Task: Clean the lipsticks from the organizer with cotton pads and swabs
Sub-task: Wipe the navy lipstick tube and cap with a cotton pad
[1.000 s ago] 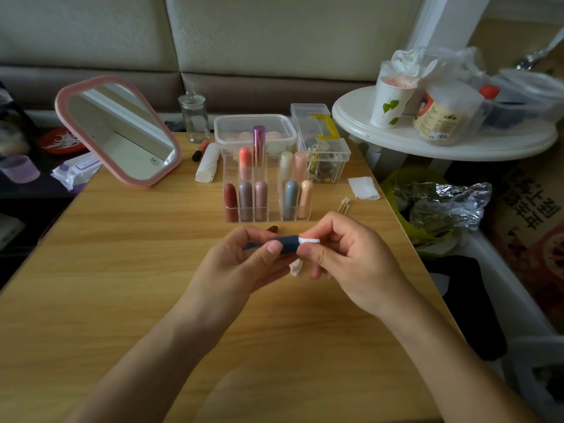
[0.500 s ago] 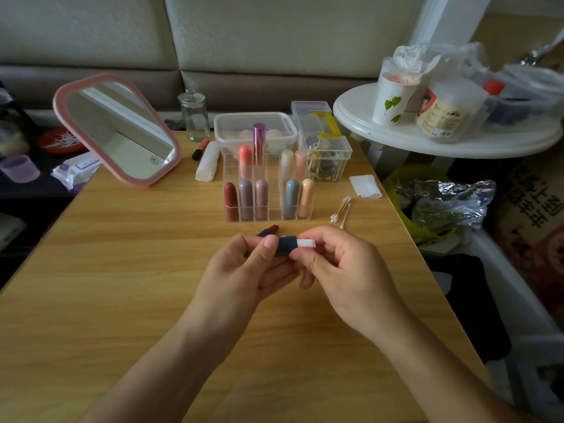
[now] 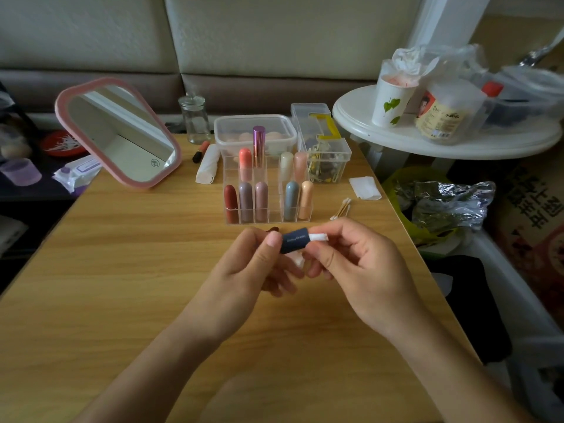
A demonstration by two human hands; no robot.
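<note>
Navy lipstick (image 3: 294,239), one, is held level above the worktop (image 3: 137,270), just in front of the clear organizer (image 3: 274,193); left hand (image 3: 244,270) fingers grasp its left end; right hand (image 3: 357,264) fingers pinch one white cotton pad (image 3: 319,237) against its right end; nine lipsticks (image 3: 245,199) stand in the organizer, five in front, four behind; one spare pad (image 3: 364,187) and a few swabs (image 3: 341,209), count unclear, lie to the right.
</note>
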